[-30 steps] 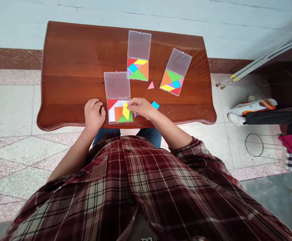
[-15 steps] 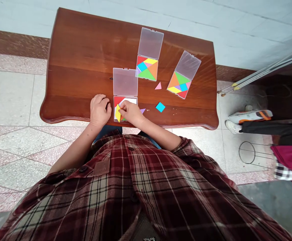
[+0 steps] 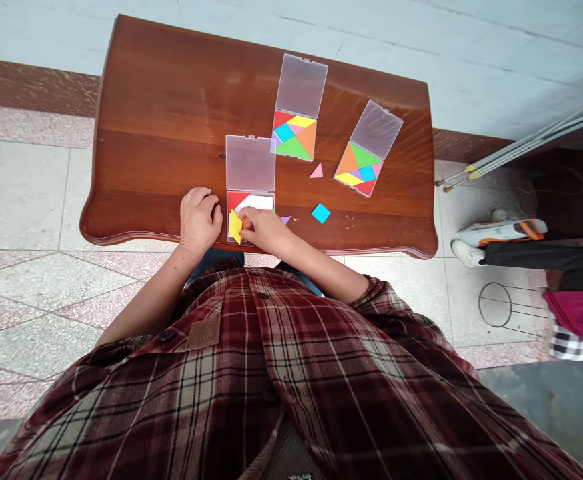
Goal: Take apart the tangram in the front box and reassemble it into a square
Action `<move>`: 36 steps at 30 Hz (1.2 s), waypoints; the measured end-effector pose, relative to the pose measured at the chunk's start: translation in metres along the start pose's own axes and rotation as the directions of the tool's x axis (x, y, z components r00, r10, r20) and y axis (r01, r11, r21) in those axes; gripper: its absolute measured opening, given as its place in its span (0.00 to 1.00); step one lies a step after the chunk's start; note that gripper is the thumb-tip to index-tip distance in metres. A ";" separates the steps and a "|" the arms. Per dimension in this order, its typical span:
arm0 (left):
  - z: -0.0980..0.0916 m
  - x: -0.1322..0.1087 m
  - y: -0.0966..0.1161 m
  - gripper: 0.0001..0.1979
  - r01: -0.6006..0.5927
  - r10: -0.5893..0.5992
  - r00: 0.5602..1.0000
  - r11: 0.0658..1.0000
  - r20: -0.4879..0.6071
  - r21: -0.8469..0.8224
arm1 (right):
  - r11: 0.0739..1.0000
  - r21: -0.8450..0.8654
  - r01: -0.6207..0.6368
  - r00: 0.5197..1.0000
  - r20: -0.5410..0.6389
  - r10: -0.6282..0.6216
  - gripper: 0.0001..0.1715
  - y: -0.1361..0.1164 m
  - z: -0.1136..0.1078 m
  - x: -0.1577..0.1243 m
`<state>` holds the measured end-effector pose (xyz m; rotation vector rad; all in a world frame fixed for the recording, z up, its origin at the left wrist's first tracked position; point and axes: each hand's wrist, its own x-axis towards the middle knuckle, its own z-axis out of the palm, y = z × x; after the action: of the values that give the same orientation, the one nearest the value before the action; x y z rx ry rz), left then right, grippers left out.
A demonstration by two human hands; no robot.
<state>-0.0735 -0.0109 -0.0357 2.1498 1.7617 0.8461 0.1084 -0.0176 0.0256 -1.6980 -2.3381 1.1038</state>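
Note:
An open clear plastic tangram case (image 3: 250, 163) lies near the table's front edge, lid folded back. My right hand (image 3: 266, 230) is over its tray, thumb and forefinger closed at the right edge of a yellow parallelogram piece (image 3: 235, 227). That piece overlaps the tray's left side, its lower tip at the front rim. A red piece (image 3: 235, 199) sits in the tray's upper left corner, beside a bare white area. My fingers hide part of an orange piece. My left hand (image 3: 199, 217) rests on the table left of the case, fingers loosely bent, holding nothing.
Two open tangram cases filled with coloured pieces lie farther back, one behind (image 3: 301, 87) and one at right (image 3: 376, 129). Loose on the wooden table (image 3: 171, 100) are a pink triangle (image 3: 316, 171), a blue square (image 3: 320, 213) and a purple piece (image 3: 285, 220). Another person's leg (image 3: 521, 255) shows at right.
My right hand has shifted slightly, its fingers now at the yellow piece's right edge rather than over its upper part. My left hand has stayed in place.

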 end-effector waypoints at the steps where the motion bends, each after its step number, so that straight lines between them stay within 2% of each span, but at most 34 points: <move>1: 0.000 0.000 0.000 0.09 0.004 -0.004 1.000 1.000 0.004 -0.005 | 1.000 -0.028 0.014 1.000 0.010 -0.013 0.20 -0.001 0.002 -0.001; 6: 0.000 0.000 0.000 0.10 0.015 -0.015 1.000 1.000 0.013 -0.025 | 0.990 -0.138 0.034 0.999 0.019 -0.031 0.28 -0.001 0.009 -0.002; 16: 0.001 0.000 -0.001 0.10 0.019 -0.018 1.000 1.000 0.006 -0.025 | 0.972 -0.229 0.049 0.999 -0.009 -0.052 0.24 -0.006 0.013 -0.006; 25: 0.002 0.000 -0.002 0.09 0.003 -0.003 1.000 1.000 -0.010 -0.007 | 0.971 -0.230 0.071 0.997 0.015 -0.069 0.30 -0.014 0.005 -0.007; 28: 0.003 -0.001 -0.002 0.09 -0.001 0.001 1.000 1.000 -0.016 0.003 | 0.965 -0.252 0.072 0.997 0.042 -0.063 0.30 -0.016 0.006 -0.007; 36: 0.003 -0.002 -0.003 0.10 0.008 -0.009 1.000 1.000 -0.009 -0.017 | 0.963 -0.269 -0.011 0.999 0.027 0.019 0.32 -0.026 0.009 0.003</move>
<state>-0.0740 -0.0112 -0.0401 2.1296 1.7601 0.8667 0.0821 -0.0231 0.0329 -1.7941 -2.5993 0.8489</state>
